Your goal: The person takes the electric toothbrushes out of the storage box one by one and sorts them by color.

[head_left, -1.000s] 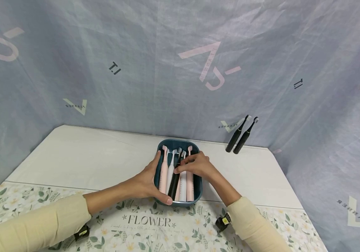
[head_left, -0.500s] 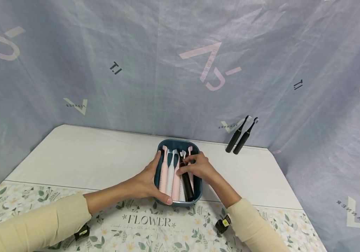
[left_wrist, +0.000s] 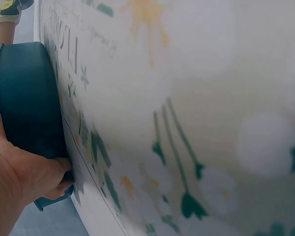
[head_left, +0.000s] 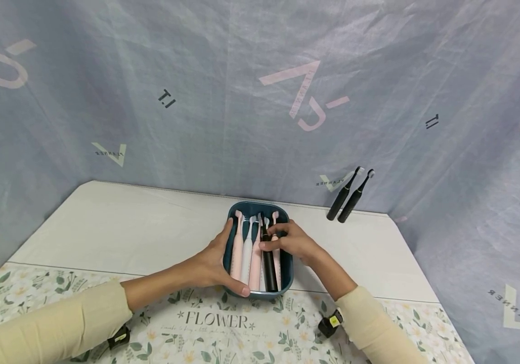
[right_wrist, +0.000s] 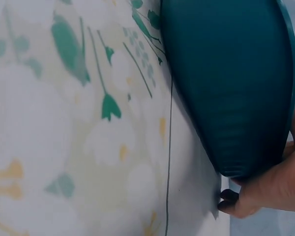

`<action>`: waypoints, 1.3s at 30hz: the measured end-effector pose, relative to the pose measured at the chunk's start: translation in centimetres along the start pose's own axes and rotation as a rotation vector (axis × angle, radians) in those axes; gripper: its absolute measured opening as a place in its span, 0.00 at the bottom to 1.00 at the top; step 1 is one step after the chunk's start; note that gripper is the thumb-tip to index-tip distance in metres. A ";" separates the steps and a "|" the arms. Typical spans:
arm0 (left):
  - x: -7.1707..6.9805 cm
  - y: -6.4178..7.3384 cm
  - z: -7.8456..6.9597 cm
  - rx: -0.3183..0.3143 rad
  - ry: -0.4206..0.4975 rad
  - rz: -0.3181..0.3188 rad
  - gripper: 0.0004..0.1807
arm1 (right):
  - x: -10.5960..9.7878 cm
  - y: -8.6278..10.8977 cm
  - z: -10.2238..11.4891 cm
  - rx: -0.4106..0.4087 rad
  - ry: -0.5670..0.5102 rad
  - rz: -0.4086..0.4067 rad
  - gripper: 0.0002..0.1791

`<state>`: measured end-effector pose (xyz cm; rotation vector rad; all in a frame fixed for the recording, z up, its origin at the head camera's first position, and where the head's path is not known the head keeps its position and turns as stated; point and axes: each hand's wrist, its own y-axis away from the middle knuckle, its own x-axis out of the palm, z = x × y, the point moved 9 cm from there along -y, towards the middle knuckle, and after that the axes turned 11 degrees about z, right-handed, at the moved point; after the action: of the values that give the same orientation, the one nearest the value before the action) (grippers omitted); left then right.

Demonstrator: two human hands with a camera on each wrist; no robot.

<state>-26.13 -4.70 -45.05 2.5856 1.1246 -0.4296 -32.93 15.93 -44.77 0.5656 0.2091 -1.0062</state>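
A dark teal plastic bin [head_left: 260,203] holds several electric toothbrushes with their heads toward the back. My left hand [head_left: 210,265] grips its left side, thumb over the near rim; the left wrist view shows the fingers against the bin's wall [left_wrist: 29,93]. My right hand [head_left: 294,241] reaches over the right rim and pinches a black electric toothbrush [head_left: 269,268] near the top of its handle, between thumb and fingers. To its left lie a pink toothbrush [head_left: 255,265], a white toothbrush [head_left: 247,258] and another pink toothbrush [head_left: 237,253]. A further pink toothbrush [head_left: 275,215] is partly hidden behind my right hand.
Two black toothbrushes [head_left: 345,202] lie side by side at the table's back right. A floral cloth [head_left: 214,344] with the word FLOWER covers the front of the white table [head_left: 150,222]. Grey-blue printed fabric [head_left: 196,126] hangs behind. Each wrist wears a small black device [head_left: 329,325].
The black toothbrush has shifted right inside the bin with my right hand, uncovering a pink toothbrush, and now lies straighter. My left hand has stayed on the bin.
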 end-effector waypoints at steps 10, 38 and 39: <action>-0.1 0.1 0.1 0.000 0.008 0.004 1.00 | -0.5 0.3 -0.1 -0.013 -0.027 0.021 0.34; 0.0 -0.1 0.6 -0.060 -0.022 0.000 1.01 | -4.0 2.6 0.6 -0.158 -0.062 -0.150 0.38; 0.0 -0.1 0.5 -0.057 -0.023 -0.001 1.01 | -4.2 2.7 0.7 -0.168 -0.062 -0.157 0.37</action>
<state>-26.26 -4.87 -45.53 2.5243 1.1143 -0.4206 -32.94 19.73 -41.52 0.3689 0.2834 -1.1443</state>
